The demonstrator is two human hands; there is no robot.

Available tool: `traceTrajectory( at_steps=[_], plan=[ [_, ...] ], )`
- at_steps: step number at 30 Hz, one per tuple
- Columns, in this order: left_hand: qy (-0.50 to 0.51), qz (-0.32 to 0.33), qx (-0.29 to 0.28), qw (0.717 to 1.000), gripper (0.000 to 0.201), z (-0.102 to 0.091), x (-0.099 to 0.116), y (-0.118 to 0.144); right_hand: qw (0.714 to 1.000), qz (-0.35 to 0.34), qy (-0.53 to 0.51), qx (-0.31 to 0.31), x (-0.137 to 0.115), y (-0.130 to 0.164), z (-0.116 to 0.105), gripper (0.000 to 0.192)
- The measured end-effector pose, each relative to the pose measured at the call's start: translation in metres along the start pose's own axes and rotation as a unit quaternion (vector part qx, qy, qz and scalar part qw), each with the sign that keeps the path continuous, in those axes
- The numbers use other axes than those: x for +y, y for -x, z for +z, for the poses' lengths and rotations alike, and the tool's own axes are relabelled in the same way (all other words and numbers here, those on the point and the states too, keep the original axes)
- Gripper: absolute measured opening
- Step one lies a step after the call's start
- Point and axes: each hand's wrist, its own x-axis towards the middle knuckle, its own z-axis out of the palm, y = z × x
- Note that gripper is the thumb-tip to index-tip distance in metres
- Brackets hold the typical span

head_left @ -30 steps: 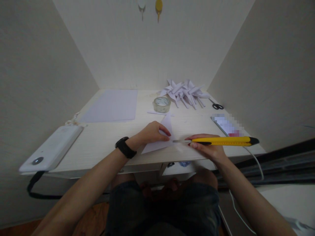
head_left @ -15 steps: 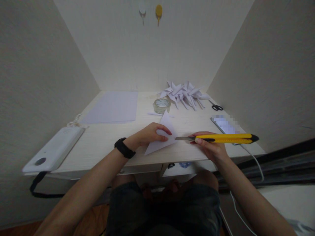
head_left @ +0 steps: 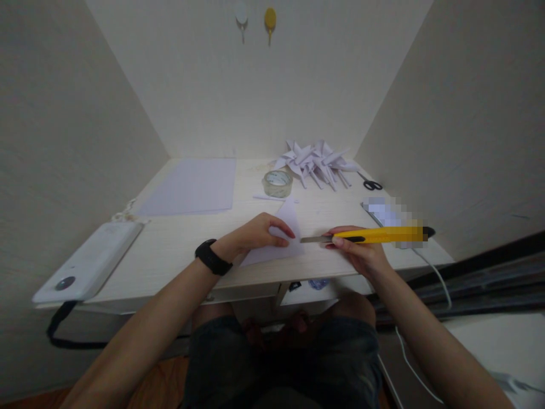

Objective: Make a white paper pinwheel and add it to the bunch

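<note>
The folded white paper [head_left: 279,241] is lying near the front edge of the desk [head_left: 179,238], and my left hand [head_left: 255,234] is pressing down on it, fingertips spread flat over the fold to pin it. My right hand [head_left: 357,253] is clenched around the yellow utility knife [head_left: 374,236], holding it almost level with the bare blade pointing left, its tip just at the paper's right-hand corner. I am judging that the step in hand is slicing along the crease: the blade is meeting the edge, but I cannot tell whether it is already inside the fold. The next move, as I read it, is calling for a steady draw of the blade along the crease, with the left fingertips kept clear of its path and pressing hard enough that the sheet is not sliding.

Further back, a roll of clear tape [head_left: 277,183] is sitting near the middle, a heap of folded paper pinwheels [head_left: 317,162] is lying by the rear wall beside black scissors [head_left: 371,183], and a flat white sheet [head_left: 191,184] is lying to the left.
</note>
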Motion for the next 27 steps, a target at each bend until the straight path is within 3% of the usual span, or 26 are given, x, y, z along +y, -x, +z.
traceTrajectory(
  at_steps=[7, 15, 27],
  plan=[
    [-0.007, -0.046, 0.021, 0.999, 0.022, 0.003, -0.002, -0.002, 0.999, -0.044, 0.011, 0.003, 0.003, 0.008, -0.004, 0.025],
    [-0.010, -0.054, 0.024, 0.998, 0.020, 0.005, -0.005, -0.003, 0.980, -0.084, 0.180, -0.033, -0.003, 0.015, -0.004, 0.020],
    [-0.026, -0.050, 0.014, 0.998, 0.021, 0.004, -0.002, -0.004, 0.970, -0.104, 0.214, -0.041, -0.006, 0.014, -0.001, 0.017]
  ],
)
